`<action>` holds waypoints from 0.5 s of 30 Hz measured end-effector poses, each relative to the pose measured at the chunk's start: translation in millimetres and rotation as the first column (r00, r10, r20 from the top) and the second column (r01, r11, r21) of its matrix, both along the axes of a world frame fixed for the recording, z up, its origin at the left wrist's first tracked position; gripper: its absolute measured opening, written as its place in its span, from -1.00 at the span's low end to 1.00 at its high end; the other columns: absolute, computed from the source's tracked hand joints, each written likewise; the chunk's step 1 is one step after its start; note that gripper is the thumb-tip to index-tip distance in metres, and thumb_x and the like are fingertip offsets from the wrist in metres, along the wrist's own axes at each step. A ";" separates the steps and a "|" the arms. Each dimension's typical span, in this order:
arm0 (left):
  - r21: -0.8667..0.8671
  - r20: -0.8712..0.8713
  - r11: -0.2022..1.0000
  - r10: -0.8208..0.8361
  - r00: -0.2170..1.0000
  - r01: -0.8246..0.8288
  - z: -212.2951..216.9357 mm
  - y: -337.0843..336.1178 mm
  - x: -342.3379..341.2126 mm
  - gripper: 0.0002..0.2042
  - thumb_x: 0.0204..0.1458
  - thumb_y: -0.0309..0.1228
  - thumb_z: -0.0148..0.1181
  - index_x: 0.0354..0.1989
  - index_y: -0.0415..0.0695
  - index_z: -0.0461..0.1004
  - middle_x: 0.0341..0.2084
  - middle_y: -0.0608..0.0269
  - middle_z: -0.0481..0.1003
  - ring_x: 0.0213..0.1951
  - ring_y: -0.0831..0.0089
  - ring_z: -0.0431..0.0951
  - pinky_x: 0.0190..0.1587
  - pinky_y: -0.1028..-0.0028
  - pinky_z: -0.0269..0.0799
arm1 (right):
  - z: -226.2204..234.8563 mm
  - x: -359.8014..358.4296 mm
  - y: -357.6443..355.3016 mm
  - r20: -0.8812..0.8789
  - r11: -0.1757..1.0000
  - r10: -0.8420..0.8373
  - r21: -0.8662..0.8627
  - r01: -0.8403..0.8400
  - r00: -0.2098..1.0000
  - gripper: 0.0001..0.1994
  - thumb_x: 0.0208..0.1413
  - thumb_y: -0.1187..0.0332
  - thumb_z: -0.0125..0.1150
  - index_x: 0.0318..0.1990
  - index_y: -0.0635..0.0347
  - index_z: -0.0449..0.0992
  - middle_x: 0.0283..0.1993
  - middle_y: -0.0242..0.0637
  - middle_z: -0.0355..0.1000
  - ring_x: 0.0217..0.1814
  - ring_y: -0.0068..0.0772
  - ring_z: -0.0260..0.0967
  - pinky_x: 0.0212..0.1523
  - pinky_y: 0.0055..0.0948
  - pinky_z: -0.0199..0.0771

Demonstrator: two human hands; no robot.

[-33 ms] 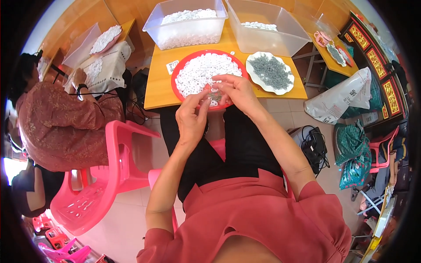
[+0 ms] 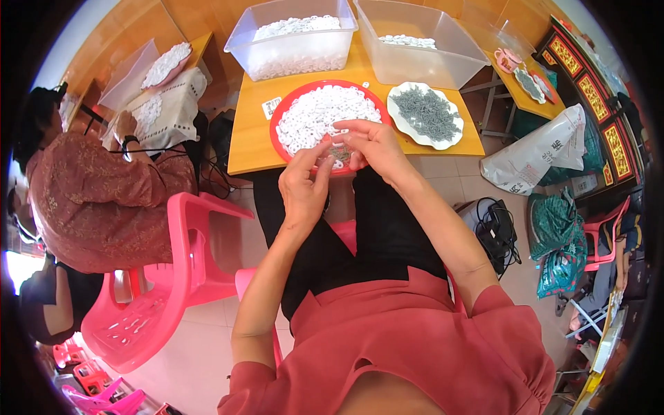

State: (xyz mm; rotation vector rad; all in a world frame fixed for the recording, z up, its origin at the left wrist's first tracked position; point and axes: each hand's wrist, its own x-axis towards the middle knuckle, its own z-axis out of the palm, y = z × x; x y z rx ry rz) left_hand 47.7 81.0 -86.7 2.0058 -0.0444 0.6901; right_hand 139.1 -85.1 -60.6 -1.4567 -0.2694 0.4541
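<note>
My left hand (image 2: pixel 302 181) and my right hand (image 2: pixel 379 149) meet over the near edge of a round red tray (image 2: pixel 274 131). Thumb and fingers are drawn together on both, around something too small to make out. White ring-like plastic pieces (image 2: pixel 325 111) are heaped in the tray. Between my hands lies a small patch of grey-brown bits (image 2: pixel 339 152) among the white ones. To the right of the tray, a white scalloped plate (image 2: pixel 395 109) carries a pile of small grey pieces (image 2: pixel 427 114).
On the wooden table (image 2: pixel 249 149) behind the tray stand two clear bins (image 2: pixel 297 55) (image 2: pixel 443 66) with white pieces. A person (image 2: pixel 104 200) works at another table on the left, near a pink chair (image 2: pixel 183 256). A white sack (image 2: pixel 532 155) leans at the right.
My hands have shifted very slightly while staying together over the tray's near edge. Nothing else visibly differs.
</note>
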 end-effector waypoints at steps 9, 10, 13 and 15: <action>0.304 0.147 0.946 0.071 0.987 -0.113 29.1 -35.1 12.5 -0.85 0.07 -0.46 0.39 -0.18 -0.05 0.65 -0.36 0.18 0.62 -0.33 0.12 0.66 -0.28 0.25 0.53 | 9.3 -17.5 -27.0 -0.368 0.940 0.058 0.333 0.074 0.928 -0.65 0.33 0.40 0.22 0.21 0.32 0.54 -0.33 -0.46 0.53 -0.68 -0.78 0.05 -0.58 -0.64 0.22; 0.301 0.171 0.947 0.057 0.984 -0.107 37.6 -40.0 9.3 -0.86 0.06 -0.48 0.40 -0.20 -0.08 0.65 -0.38 0.17 0.61 -0.33 0.14 0.65 -0.28 0.25 0.52 | 3.0 -16.4 -29.7 -0.368 0.931 0.088 0.361 0.055 0.925 -0.67 0.32 0.39 0.25 0.19 0.31 0.54 -0.32 -0.45 0.54 -0.67 -0.77 0.08 -0.58 -0.65 0.22; 0.283 0.185 0.952 0.066 0.981 -0.118 38.3 -55.3 2.9 -0.90 0.10 -0.54 0.36 -0.22 -0.13 0.67 -0.39 0.13 0.60 -0.34 0.14 0.63 -0.27 0.28 0.51 | 7.5 -20.4 -40.2 -0.326 0.938 0.097 0.346 0.024 0.940 -0.68 0.30 0.39 0.30 0.15 0.28 0.56 -0.51 -0.50 0.37 -0.69 -0.71 0.11 -0.60 -0.59 0.14; 0.230 0.141 0.972 0.025 0.990 -0.057 40.6 -67.7 3.0 -0.92 0.14 -0.57 0.33 -0.21 -0.19 0.66 -0.36 0.11 0.61 -0.31 0.20 0.64 -0.20 0.32 0.52 | -4.0 -17.0 -53.1 -0.237 0.950 0.062 0.311 0.015 0.970 -0.64 0.26 0.30 0.36 0.13 0.30 0.58 -0.50 -0.43 0.43 -0.67 -0.68 0.19 -0.62 -0.59 0.18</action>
